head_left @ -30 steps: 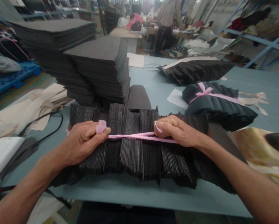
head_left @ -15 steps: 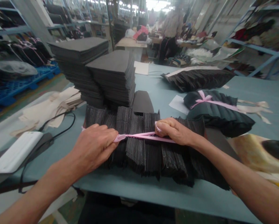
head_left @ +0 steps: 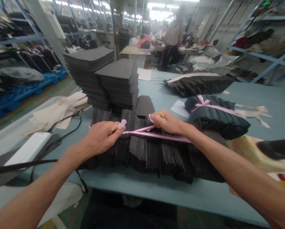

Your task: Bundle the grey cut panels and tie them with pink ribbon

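Note:
A pink fabric strip [head_left: 166, 136] runs across a row of dark grey pieces [head_left: 137, 151] standing on edge in packed bunches. My left hand [head_left: 104, 135] is closed on one end of the strip, with a short tail poking up past the thumb. My right hand [head_left: 167, 121] pinches the other end, its thumb on top. Between the hands the strip crosses over itself just right of my left fingers. The far side of the row is partly hidden by my hands.
Behind the row rise two tall stacks of dark sheets [head_left: 117, 68]. To the right lies a dark bundle tied with a pink bow [head_left: 218, 116], another bundle [head_left: 199, 84] beyond it. A white device [head_left: 29, 148] and black cord are at left. A person [head_left: 173, 39] stands farther back.
Both hands have risen slightly. My right hand has shifted a little left, and the pink tail at my left thumb now points up. The camera view has shifted a bit.

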`<state>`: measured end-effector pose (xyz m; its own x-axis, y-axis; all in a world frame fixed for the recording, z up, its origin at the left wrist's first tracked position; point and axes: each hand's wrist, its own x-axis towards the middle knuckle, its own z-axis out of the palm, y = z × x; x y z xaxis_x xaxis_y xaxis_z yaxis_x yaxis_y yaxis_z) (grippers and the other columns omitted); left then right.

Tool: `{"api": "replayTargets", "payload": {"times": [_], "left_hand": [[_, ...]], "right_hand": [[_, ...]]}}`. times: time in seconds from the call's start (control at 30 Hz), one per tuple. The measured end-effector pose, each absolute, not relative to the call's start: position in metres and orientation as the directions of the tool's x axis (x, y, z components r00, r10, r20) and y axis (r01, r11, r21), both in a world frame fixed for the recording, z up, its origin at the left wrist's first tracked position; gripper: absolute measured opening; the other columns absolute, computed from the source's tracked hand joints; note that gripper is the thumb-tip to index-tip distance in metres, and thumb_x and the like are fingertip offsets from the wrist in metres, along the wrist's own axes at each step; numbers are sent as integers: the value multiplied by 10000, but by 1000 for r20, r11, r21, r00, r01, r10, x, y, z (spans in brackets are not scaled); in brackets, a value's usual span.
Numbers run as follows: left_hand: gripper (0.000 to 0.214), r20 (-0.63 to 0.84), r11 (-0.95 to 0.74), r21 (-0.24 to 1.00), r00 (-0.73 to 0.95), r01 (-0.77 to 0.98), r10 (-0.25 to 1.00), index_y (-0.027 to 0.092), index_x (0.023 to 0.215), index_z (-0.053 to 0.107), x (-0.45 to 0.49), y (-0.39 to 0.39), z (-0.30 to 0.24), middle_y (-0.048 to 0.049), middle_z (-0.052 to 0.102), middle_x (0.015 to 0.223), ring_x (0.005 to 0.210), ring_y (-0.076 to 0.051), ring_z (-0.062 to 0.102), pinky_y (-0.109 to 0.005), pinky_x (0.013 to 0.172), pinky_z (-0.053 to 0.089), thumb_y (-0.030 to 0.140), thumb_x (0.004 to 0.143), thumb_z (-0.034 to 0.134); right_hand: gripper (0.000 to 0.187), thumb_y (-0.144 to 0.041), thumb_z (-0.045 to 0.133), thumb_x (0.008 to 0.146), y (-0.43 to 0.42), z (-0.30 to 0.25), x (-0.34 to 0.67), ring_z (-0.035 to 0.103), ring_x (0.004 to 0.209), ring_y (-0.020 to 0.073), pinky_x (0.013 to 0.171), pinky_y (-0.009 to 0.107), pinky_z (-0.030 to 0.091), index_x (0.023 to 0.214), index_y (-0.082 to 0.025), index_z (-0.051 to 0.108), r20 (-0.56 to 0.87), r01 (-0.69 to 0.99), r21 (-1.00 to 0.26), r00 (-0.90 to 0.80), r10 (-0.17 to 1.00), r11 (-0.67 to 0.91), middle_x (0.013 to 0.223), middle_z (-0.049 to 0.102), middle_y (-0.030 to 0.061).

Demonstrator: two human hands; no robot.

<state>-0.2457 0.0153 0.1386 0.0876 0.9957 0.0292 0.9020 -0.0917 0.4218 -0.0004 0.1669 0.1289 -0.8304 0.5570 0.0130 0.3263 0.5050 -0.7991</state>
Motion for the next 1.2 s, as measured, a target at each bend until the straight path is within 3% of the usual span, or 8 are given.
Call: {"api": "replayTargets", "payload": {"times": [0.23,0.43,0.6,0.73,0.83,1.03,1.2], "left_hand": [[441,97,-110,491,71,864,993,215,624,351,-246,13,130,16,440,610,579,-139,409,-330,635,260,463,988,371],[466,94,-80,560,33,825,995,212,611,411,-246,10,124,21,434,604,583,-138,429,-316,620,285,464,1001,374],[472,65,-83,598,54,798,996,211,608,396,-247,15,124,34,392,586,549,-124,366,-311,580,253,474,1000,398],[474,49,-67,616,47,785,998,212,613,366,-248,17,123,38,354,593,548,-120,337,-308,559,228,487,997,409],[477,45,-70,614,53,786,998,213,618,348,-249,17,123,39,327,600,553,-119,325,-307,554,219,497,997,406],[456,70,-88,577,58,812,996,213,619,334,-249,15,126,34,372,589,549,-119,341,-313,565,222,456,999,395],[453,89,-97,557,56,825,994,213,619,349,-251,13,122,23,418,599,556,-127,371,-321,584,235,459,997,389]], "right_hand": [[427,-449,355,975,172,129,-11,258,531,95,551,299,214,614,-239,268,110,321,-673,-848,519,667,573,272,-58],[408,-372,355,1005,167,131,-10,286,560,102,601,304,230,631,-224,286,123,244,-597,-913,389,764,587,286,-53],[406,-368,404,1038,154,131,-11,282,533,104,613,321,190,666,-205,413,71,283,-375,-941,331,883,583,360,-47],[364,-539,610,1005,150,132,-17,369,560,126,604,299,192,904,-189,626,-19,379,-258,-922,387,889,631,506,-32],[404,-574,694,962,149,137,-23,460,592,143,599,277,217,1117,-202,676,-80,409,-228,-912,402,883,703,618,-9],[469,-592,560,1039,147,150,-33,493,582,150,574,304,190,886,-188,741,-248,381,-63,-902,355,923,714,677,58],[436,-591,641,982,148,154,-33,394,539,115,569,289,211,816,-190,689,-229,433,-181,-892,390,883,658,616,8]]}}
